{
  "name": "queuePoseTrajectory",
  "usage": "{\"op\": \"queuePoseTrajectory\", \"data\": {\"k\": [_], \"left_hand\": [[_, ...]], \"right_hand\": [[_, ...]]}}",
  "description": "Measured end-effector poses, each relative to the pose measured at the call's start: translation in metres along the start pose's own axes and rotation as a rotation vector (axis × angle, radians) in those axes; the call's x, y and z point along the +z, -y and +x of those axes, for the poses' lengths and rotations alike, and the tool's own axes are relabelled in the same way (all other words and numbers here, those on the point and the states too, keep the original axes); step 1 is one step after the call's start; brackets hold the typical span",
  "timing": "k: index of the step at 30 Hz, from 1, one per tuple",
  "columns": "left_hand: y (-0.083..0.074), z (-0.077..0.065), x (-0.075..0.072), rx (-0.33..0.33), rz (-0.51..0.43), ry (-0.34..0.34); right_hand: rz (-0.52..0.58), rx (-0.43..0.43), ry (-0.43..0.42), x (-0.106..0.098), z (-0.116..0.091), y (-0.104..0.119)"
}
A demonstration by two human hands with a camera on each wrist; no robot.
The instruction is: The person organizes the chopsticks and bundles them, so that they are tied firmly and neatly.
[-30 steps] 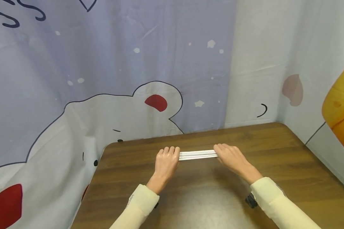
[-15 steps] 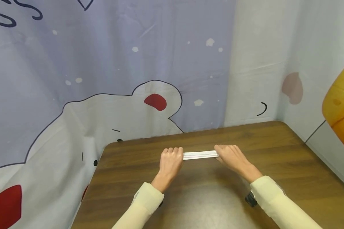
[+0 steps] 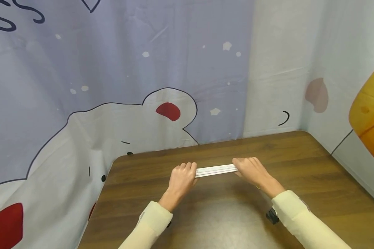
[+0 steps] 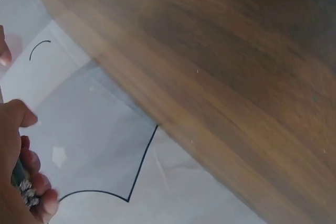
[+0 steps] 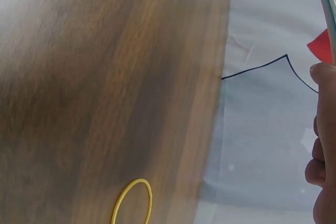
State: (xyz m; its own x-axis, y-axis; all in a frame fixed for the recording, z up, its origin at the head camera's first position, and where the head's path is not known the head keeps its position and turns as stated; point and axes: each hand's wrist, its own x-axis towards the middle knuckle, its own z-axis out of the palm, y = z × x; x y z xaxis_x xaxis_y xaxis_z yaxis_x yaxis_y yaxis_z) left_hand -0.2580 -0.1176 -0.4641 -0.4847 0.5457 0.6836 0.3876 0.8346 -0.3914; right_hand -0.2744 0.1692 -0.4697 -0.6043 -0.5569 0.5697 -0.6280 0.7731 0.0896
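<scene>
A bundle of thin white strips (image 3: pixel 216 170), lying side by side, stretches straight between two hands above the far half of the table (image 3: pixel 218 221). It runs left to right with a slight slant, its left end a little lower in the head view. From the right wrist, one edge of it looks pale green; its material is unclear.

The left hand (image 3: pixel 181 180) has its fingers curled over the bundle's left end. The left wrist view shows a silvery, bumpy tip (image 4: pixel 27 192) among those fingers, too blurred to identify. The right hand (image 3: pixel 252 171) grips the right end, fingers bent over it and thumb along the near side. Only the middle stretch of the bundle shows between them.

A thin yellow loop (image 5: pixel 139 180) hangs at the right wrist. Both arms wear pale yellow sleeves (image 3: pixel 305 219), and a dark device (image 3: pixel 272 216) sits under the right cuff.

The table is brown, wood-grained, with rounded far corners. Beyond its far edge hangs a printed curtain (image 3: pixel 118 69), lavender and white, with a red-eared figure; an orange-yellow shape (image 3: pixel 372 107) shows at far right.
</scene>
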Motion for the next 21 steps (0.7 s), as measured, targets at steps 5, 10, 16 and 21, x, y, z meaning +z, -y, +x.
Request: {"op": "queuePoseTrajectory", "data": {"k": [5, 10, 16, 21], "left_hand": [[-0.005, 0.005, 0.0, 0.007, 0.001, -0.022], [-0.01, 0.01, 0.001, 0.015, 0.036, -0.103], [-0.003, 0.007, -0.001, -0.019, 0.056, -0.133], [-0.004, 0.012, -0.005, -0.022, 0.057, -0.215]], "right_hand": [[0.026, -0.009, -0.021, 0.001, 0.0, 0.002], [0.055, -0.045, -0.08, 0.001, 0.003, 0.001], [0.295, 0.16, -0.059, -0.009, 0.003, 0.001], [0.687, 0.467, -0.035, -0.01, 0.001, 0.008]]}}
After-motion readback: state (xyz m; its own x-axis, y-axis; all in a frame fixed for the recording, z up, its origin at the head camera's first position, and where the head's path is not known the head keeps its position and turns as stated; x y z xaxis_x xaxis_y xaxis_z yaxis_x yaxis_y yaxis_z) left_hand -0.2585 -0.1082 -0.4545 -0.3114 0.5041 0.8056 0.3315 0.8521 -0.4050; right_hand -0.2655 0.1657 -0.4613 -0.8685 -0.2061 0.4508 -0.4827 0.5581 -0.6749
